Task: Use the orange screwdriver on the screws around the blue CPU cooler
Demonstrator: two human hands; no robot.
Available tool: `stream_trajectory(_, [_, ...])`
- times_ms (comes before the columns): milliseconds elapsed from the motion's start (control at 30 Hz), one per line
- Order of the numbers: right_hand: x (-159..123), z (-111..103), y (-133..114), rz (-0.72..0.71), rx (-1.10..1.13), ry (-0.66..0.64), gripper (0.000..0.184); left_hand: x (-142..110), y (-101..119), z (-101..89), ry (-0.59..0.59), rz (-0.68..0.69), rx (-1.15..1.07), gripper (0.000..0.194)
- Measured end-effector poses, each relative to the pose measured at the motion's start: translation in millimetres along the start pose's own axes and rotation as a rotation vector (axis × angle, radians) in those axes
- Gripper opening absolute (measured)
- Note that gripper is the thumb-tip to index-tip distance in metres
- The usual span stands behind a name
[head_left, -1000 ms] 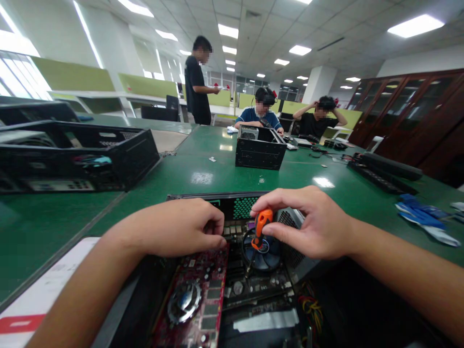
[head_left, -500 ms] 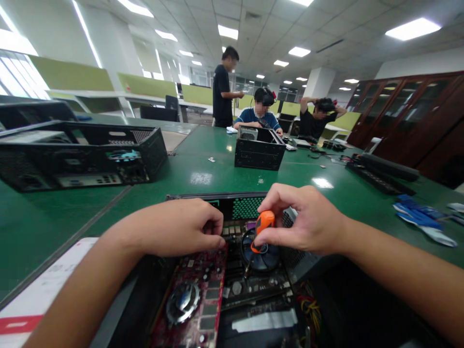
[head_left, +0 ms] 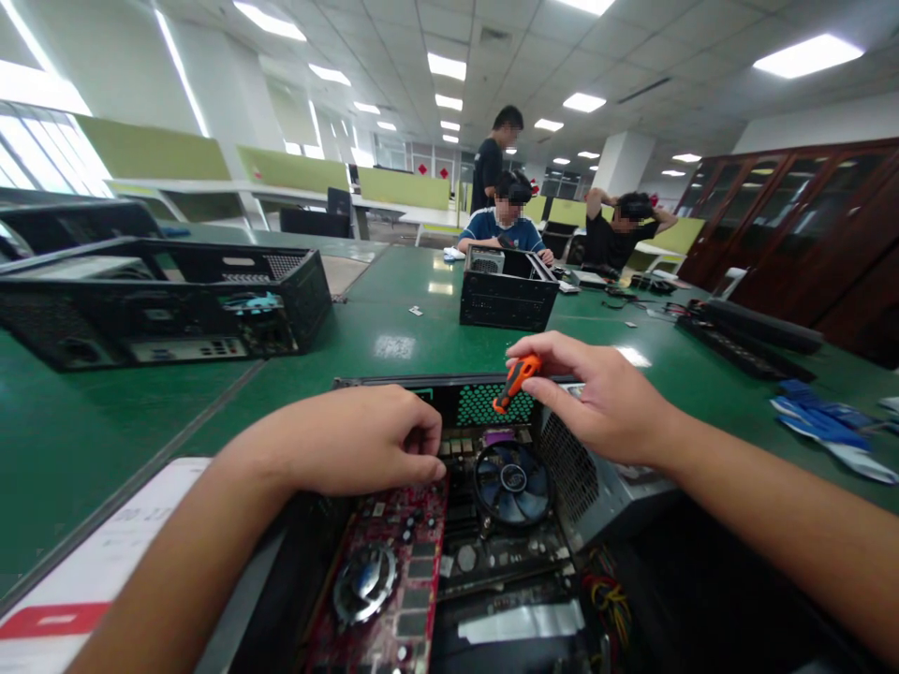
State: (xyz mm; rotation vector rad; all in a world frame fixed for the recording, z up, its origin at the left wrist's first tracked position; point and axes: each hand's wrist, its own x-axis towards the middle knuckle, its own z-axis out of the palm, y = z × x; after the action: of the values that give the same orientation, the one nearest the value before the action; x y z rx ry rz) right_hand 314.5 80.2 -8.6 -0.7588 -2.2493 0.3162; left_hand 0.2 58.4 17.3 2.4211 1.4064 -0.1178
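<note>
In the head view, my right hand (head_left: pixel 596 393) pinches a short orange-and-black screwdriver (head_left: pixel 518 379) between thumb and fingers, raised above the far end of an open computer case (head_left: pixel 383 382). My left hand (head_left: pixel 383 445) is closed, with thumb and curled fingers at the far corner of a red graphics card (head_left: pixel 421 524); the exact grip is partly hidden. A round silver fan (head_left: pixel 365 582) sits on that card. Right of the card, a black CPU cooler fan (head_left: pixel 514 477) is mounted inside the case, apart from the screwdriver.
A grey power supply (head_left: pixel 572 468) and coloured cables (head_left: pixel 608 608) lie inside the case's right side. Another black case (head_left: pixel 175 309) stands at left, and a smaller one (head_left: pixel 509 295) ahead. Blue-white gloves (head_left: pixel 829 426) lie at right. Several people are beyond the green table (head_left: pixel 393 281).
My right hand has lifted the screwdriver up and away from the cooler fan, tilting it. My left hand stays at the card. The standing person has moved right, behind the seated one.
</note>
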Motion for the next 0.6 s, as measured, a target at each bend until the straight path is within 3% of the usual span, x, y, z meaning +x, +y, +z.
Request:
stream_trajectory(400, [0.8,4.5,-1.0,0.015,-0.032,-0.08,0.03,-0.3,3.4,-1.1,-0.005,-0.013,0.012,0.02])
stream_trajectory(600, [5.0,7.4,-1.1,0.05,-0.075,-0.032,0.019,0.5,1.4,0.0,-0.003,-0.003,0.0,0.019])
